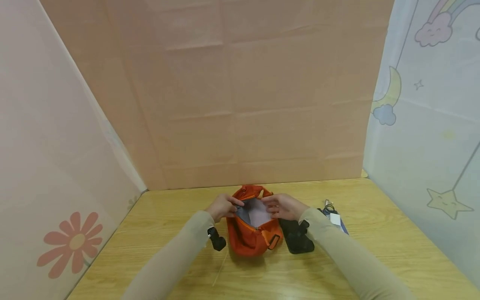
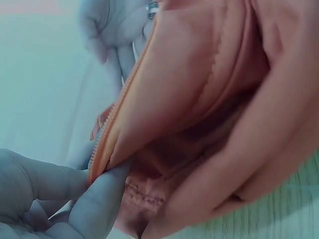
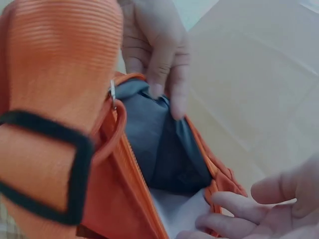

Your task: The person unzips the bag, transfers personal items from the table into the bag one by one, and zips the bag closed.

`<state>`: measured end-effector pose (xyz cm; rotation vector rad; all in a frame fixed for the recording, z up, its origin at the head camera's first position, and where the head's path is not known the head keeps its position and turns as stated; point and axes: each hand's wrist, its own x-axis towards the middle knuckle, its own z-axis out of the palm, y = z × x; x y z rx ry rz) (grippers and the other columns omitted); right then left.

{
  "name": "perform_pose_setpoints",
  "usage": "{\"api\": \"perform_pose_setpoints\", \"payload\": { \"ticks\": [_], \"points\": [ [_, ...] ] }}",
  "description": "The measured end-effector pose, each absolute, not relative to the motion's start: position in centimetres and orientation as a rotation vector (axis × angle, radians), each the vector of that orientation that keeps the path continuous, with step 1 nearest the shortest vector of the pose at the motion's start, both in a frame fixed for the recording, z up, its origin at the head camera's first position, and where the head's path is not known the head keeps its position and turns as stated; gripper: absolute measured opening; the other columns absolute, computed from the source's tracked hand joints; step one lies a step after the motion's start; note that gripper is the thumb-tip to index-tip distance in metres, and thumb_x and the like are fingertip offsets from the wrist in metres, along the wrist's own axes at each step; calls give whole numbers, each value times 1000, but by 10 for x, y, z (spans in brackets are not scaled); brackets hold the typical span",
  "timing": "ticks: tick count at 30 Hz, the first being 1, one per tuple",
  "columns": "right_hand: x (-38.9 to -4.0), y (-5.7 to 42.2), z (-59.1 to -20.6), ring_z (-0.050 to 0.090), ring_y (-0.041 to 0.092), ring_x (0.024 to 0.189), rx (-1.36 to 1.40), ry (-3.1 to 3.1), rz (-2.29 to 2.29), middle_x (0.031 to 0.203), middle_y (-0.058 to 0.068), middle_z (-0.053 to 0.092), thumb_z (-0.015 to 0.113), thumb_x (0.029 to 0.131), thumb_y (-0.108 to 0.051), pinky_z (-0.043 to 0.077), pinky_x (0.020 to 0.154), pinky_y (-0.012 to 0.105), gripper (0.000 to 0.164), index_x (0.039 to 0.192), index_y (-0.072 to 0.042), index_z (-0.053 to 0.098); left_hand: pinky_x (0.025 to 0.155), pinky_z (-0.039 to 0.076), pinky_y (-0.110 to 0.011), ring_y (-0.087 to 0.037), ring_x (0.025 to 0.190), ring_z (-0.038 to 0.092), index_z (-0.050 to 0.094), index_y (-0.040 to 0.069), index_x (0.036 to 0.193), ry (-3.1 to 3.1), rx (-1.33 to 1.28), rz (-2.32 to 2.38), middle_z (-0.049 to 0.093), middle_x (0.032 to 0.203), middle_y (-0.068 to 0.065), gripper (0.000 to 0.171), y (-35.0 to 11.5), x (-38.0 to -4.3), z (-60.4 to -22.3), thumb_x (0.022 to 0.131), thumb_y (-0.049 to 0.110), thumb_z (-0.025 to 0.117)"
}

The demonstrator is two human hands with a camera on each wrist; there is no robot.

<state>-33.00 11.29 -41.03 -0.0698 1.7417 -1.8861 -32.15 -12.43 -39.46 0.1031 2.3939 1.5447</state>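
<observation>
An orange-red fabric bag (image 1: 247, 241) stands on the table with its zipped mouth spread apart, showing a grey lining (image 3: 149, 134). My left hand (image 1: 222, 207) is at the left side of the mouth. In the left wrist view, its thumb and fingers pinch the orange zipper edge (image 2: 107, 137). On the opposite side, my right hand (image 1: 283, 206) touches the rim with extended fingers (image 3: 239, 205), the thumb held apart from it. A metal zipper pull (image 3: 113, 92) sits at one end of the opening. An orange strap (image 3: 62, 64) with a black buckle (image 3: 79, 174) hangs beside it.
A flat black item (image 1: 296, 239) lies right of the bag, partly under the right forearm. Beyond it are a blue item (image 1: 343, 227), a white piece (image 1: 335, 218) and a coiled black cord (image 1: 329, 208). Fabric walls (image 1: 232, 104) surround the wooden table (image 1: 168, 233).
</observation>
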Motion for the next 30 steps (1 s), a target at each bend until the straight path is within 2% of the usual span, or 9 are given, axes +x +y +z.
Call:
{"api": "perform_pose_setpoints", "payload": {
  "ticks": [4,7,13,16,18,22,27,30],
  "points": [
    [-328,114,-411,12,47,144,-51,1736,-1886,156,31,10,33,104,-14,19,115,56,48,147,7,33,52,42,-22,-12,61,42,70,-6,111,2409,87,1527,57,112,-11,33,-129,-323,-396,87,-15,50],
    [-327,112,-413,14,47,143,-54,1743,-1868,156,31,11,36,103,-16,20,115,55,48,147,6,34,51,41,-22,-13,63,44,70,-7,111,2439,82,1483,58,115,-13,36,-128,-321,-395,85,-16,47],
    [-326,109,-417,12,48,143,-57,1763,-1856,156,31,12,38,103,-17,19,114,56,49,147,4,35,62,50,-25,-17,81,53,68,-8,113,2503,82,1395,60,118,-17,38,-119,-315,-393,83,-16,46],
    [-326,108,-419,11,47,144,-59,1762,-1865,156,31,11,39,103,-19,20,114,57,50,148,4,34,72,56,-32,-19,85,62,66,-9,116,2448,81,1472,64,116,-19,29,-115,-314,-395,90,-10,55],
    [-326,108,-420,11,47,144,-72,1761,-1863,156,31,10,39,103,-20,21,114,57,51,149,3,33,76,57,-35,-19,86,65,65,-9,118,2397,73,1541,67,113,-19,29,-114,-314,-397,90,-6,61],
    [-327,109,-421,9,47,144,-89,1753,-1858,156,31,8,38,104,-21,18,113,59,53,150,3,30,75,57,-35,-16,83,65,66,-5,120,2352,55,1602,67,109,-17,33,-113,-315,-402,87,-8,63],
    [-330,112,-422,7,47,144,-114,1736,-1857,158,28,4,37,105,-22,18,112,60,52,151,1,28,75,55,-33,-15,87,62,65,0,124,2303,64,1627,61,120,-15,39,-112,-317,-404,87,-12,57],
    [-331,112,-424,7,47,144,-119,1730,-1859,158,27,4,37,105,-22,18,112,60,53,151,1,27,72,53,-30,-15,88,61,63,5,128,2202,37,1682,60,118,-11,42,-114,-318,-407,90,-10,55]
  ]
}}
